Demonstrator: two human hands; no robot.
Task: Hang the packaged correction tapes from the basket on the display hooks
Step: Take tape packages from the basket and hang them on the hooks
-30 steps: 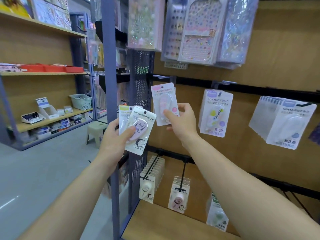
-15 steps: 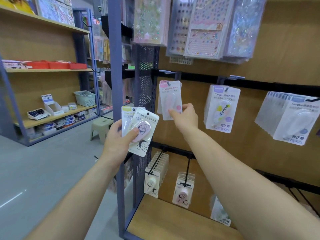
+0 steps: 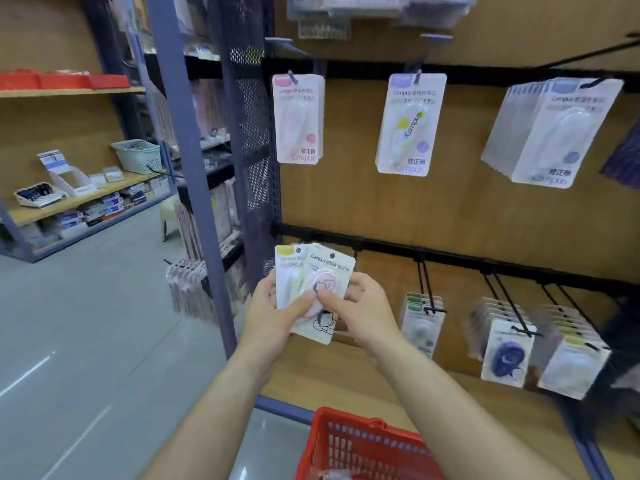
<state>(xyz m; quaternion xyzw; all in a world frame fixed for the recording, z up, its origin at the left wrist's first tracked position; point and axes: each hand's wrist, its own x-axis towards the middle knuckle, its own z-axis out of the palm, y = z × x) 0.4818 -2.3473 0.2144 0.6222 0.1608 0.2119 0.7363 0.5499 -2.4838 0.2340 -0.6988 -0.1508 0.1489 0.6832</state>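
Mostly wooden backboard (image 3: 346,202), black rails (image 3: 363,69), grey floor (image 3: 86,323), basket (image 3: 363,445).

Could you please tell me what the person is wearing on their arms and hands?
Nothing visible: the left hand and right hand are bare, without gloves, rings or a watch, and no sleeves are in view.

Left side: wooden shelf unit (image 3: 69,93) with red trays (image 3: 62,80) on the upper board. Lower board held a pale green plastic basket (image 3: 138,155), a white cardboard display box (image 3: 67,176) and a tray of dark pens (image 3: 38,195). Stacked boxes (image 3: 104,207) sat under that board. A pale stool (image 3: 171,214) stood on the grey floor (image 3: 86,341), near the blue steel upright (image 3: 187,150). A black perforated panel (image 3: 249,116) was just right of the upright.
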